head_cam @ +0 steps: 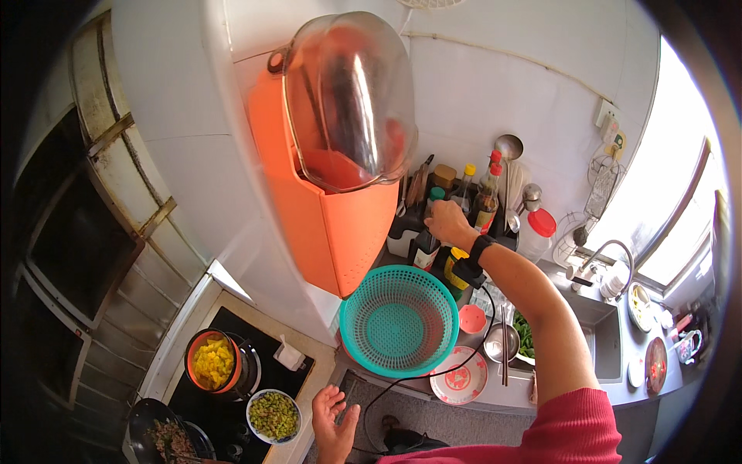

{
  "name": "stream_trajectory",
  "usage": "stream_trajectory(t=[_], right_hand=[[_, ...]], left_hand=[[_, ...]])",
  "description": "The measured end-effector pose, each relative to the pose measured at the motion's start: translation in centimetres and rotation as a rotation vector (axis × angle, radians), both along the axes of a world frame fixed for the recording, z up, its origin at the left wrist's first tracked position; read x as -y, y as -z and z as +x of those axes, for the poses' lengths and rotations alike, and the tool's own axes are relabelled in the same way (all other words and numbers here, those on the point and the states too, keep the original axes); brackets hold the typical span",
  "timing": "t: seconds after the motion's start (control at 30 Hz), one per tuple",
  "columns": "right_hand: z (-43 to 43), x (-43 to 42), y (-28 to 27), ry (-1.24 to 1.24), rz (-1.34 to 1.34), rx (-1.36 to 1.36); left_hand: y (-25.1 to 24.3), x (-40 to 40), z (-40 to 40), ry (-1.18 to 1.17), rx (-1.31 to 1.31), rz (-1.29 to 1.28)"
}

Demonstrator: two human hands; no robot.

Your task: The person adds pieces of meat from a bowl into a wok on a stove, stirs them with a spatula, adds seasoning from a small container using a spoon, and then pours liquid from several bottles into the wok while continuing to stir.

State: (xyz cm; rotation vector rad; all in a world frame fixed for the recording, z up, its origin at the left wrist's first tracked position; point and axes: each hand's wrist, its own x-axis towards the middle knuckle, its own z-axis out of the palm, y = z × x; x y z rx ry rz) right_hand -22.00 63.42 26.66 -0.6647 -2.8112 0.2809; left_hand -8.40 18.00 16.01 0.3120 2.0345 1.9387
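My right hand [452,223] reaches out among the seasoning bottles, its fingers closed around the upper part of a dark bottle [426,249] with a label. A green cap [437,194] shows just above the fingers, which hide the bottle's neck. Behind that wrist stands a container with a yellow lid [459,254]. Low in the view, my left hand [333,423] is empty with its fingers apart, beside the hob. Nearest to it is a bowl of chopped green vegetables [274,416]. A turquoise plastic colander [400,322] sits on the counter between the hands.
An orange wall-mounted holder [330,232] with a clear lid juts out over the colander. On the hob are a pot of yellow food [213,362] and a wok with minced meat [168,438]. A patterned plate [459,376], metal bowl [499,343] and sink [606,342] lie rightward. A black cable crosses the colander's front.
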Motion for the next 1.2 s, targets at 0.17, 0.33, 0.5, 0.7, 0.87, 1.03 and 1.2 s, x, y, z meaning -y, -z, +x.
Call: stream_trajectory(t=[0.17, 0.33, 0.5, 0.7, 0.87, 1.03, 1.2], right_hand=[[-0.5, -0.3, 0.1, -0.003, 0.019, -0.047], [-1.3, -0.6, 0.6, -0.031, -0.026, -0.1], [-2.6, -0.8, 2.6, -0.104, -0.04, -0.087], [-4.0, -0.6, 5.6, -0.128, -0.087, 0.096], [-4.0, -0.4, 4.0, -0.199, -0.032, 0.183], [-2.3, -2.3, -1.8, 0.144, -0.071, -0.023], [-0.3, -6.6, -4.9, 0.257, 0.119, -0.32]], left_hand=[[0.1, 0.0, 0.0, -0.024, 0.025, -0.029], [0.1, 0.0, 0.0, -0.022, 0.026, -0.088], [0.4, -0.6, -0.2, -0.036, 0.036, -0.063], [0.7, -1.5, -0.2, -0.048, 0.044, -0.083], [0.7, -1.8, -0.4, -0.036, 0.046, -0.109], [0.6, -2.4, -0.5, -0.022, 0.042, -0.093], [0.4, -2.6, -0.4, 0.005, 0.005, -0.035]])
